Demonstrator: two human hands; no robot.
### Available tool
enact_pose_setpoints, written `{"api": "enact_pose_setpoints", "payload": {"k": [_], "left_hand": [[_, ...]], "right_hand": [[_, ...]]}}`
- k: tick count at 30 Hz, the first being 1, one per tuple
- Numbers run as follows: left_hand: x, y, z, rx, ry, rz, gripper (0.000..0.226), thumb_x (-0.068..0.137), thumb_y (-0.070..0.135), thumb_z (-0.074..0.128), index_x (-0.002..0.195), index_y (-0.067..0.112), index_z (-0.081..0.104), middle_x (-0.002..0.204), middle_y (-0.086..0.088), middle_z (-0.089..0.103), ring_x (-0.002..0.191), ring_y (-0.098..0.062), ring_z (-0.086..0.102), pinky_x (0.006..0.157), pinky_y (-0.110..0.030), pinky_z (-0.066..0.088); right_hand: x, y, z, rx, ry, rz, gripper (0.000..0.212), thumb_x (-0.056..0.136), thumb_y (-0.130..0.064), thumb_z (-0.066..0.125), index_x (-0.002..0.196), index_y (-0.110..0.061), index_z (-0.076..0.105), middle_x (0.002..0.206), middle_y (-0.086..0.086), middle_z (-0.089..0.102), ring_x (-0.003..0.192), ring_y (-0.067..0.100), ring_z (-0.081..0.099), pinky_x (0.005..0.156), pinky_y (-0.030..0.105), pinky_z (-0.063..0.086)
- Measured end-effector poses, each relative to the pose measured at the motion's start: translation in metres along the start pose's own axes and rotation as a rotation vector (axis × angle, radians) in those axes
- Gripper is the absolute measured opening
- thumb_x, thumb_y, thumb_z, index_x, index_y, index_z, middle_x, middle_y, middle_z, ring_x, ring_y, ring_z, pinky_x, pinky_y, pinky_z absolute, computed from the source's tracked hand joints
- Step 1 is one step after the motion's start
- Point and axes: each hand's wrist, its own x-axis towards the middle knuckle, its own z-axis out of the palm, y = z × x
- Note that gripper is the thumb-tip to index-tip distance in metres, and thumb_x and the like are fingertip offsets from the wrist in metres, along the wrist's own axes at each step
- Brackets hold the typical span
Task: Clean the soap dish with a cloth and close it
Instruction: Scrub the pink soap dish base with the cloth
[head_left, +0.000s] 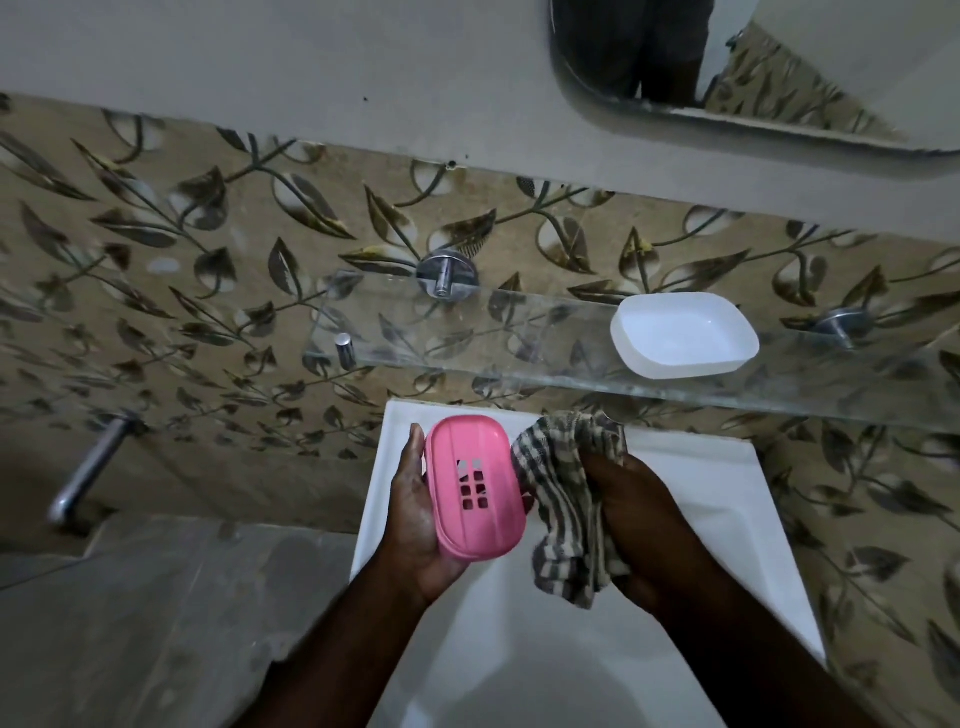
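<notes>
A pink soap dish part (475, 488) with a grid of small drain holes rests in my left hand (415, 512), held above the white sink. My right hand (631, 512) grips a checked grey and white cloth (566, 493), whose edge touches the right side of the pink part. The other half of the dish, a white tray (684, 332), lies hollow side up on the glass shelf, apart from both hands.
A glass shelf (467, 338) on chrome brackets runs across the leaf-patterned tiled wall above the white sink (727, 499). A chrome tap (85, 475) sticks out at the left. A mirror (727, 67) hangs at the upper right.
</notes>
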Motion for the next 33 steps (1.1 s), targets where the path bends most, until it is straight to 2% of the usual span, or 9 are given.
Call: {"api": "enact_pose_setpoints", "payload": {"k": [2,6,12,16,21,25,28,31,33], "left_hand": [[0.000,0.002,0.001,0.017,-0.022,0.016,0.076,0.059,0.060,0.078,0.107,0.002,0.072,0.103,-0.023,0.071,0.087,-0.036,0.070,0.076,-0.049,0.058],[0.000,0.000,0.001,-0.021,0.037,0.034,0.069,0.078,0.062,0.050,0.105,0.003,0.073,0.095,-0.019,0.071,0.078,-0.032,0.070,0.072,-0.043,0.059],[-0.002,-0.003,0.005,0.114,0.104,0.084,0.065,0.083,0.059,0.051,0.121,0.008,0.066,0.107,-0.017,0.067,0.088,-0.029,0.066,0.078,-0.040,0.055],[-0.004,-0.012,0.025,0.348,0.121,0.075,0.056,0.090,0.059,0.045,0.119,0.017,0.068,0.115,-0.013,0.071,0.104,-0.029,0.068,0.086,-0.040,0.052],[-0.002,-0.009,0.027,0.350,0.160,0.086,0.060,0.085,0.068,0.044,0.111,0.022,0.071,0.110,-0.013,0.073,0.099,-0.028,0.071,0.076,-0.038,0.054],[-0.004,-0.012,0.032,0.315,0.214,0.089,0.057,0.084,0.065,0.049,0.109,0.020,0.071,0.102,-0.012,0.075,0.090,-0.026,0.073,0.074,-0.040,0.057],[-0.005,-0.023,0.036,0.405,0.280,0.182,0.064,0.072,0.069,0.056,0.105,0.017,0.073,0.096,-0.009,0.076,0.093,-0.025,0.072,0.087,-0.042,0.056],[-0.013,-0.031,0.039,0.426,0.272,0.191,0.045,0.088,0.054,0.052,0.097,0.015,0.072,0.080,-0.003,0.077,0.069,-0.012,0.074,0.054,-0.023,0.056],[-0.019,-0.037,0.042,0.468,0.272,0.198,0.045,0.087,0.054,0.051,0.095,0.015,0.072,0.082,-0.002,0.077,0.072,-0.010,0.073,0.058,-0.023,0.057]], "right_hand": [[-0.001,0.002,-0.002,0.062,-0.005,0.054,0.026,0.095,-0.017,0.053,0.103,0.003,0.068,0.082,0.016,0.070,0.067,0.023,0.067,0.057,0.030,0.053],[0.000,0.005,-0.007,-0.076,-0.042,-0.008,0.016,0.090,-0.008,0.060,0.103,-0.001,0.066,0.091,0.022,0.067,0.078,0.035,0.061,0.064,0.037,0.051],[0.000,0.006,0.005,-0.694,0.116,-0.347,0.019,0.078,-0.008,0.075,0.087,-0.022,0.066,0.079,-0.005,0.071,0.073,0.008,0.068,0.067,0.025,0.054],[0.014,0.023,0.020,-0.984,0.214,-0.636,0.006,0.081,-0.008,0.070,0.079,-0.014,0.068,0.075,-0.001,0.064,0.075,0.016,0.058,0.067,0.032,0.045],[0.018,0.029,0.031,-0.951,0.104,-0.588,0.007,0.086,-0.013,0.062,0.089,-0.015,0.067,0.083,-0.004,0.060,0.076,0.002,0.059,0.061,0.014,0.045],[0.020,0.025,0.021,-1.070,-0.011,-0.728,0.032,0.074,-0.014,0.061,0.104,-0.021,0.070,0.087,-0.012,0.054,0.078,-0.002,0.052,0.069,0.005,0.038],[0.028,0.024,0.007,-1.221,0.099,-0.703,0.025,0.074,-0.032,0.061,0.098,-0.031,0.070,0.080,-0.010,0.060,0.074,0.005,0.058,0.063,0.019,0.041],[0.024,0.030,0.011,-1.241,0.232,-0.558,0.025,0.077,-0.047,0.053,0.073,-0.024,0.060,0.070,-0.004,0.063,0.068,0.014,0.061,0.061,0.029,0.043],[0.023,0.034,0.010,-1.197,0.189,-0.435,0.035,0.081,-0.047,0.052,0.064,-0.017,0.053,0.062,0.000,0.061,0.062,0.016,0.060,0.059,0.035,0.047]]}}
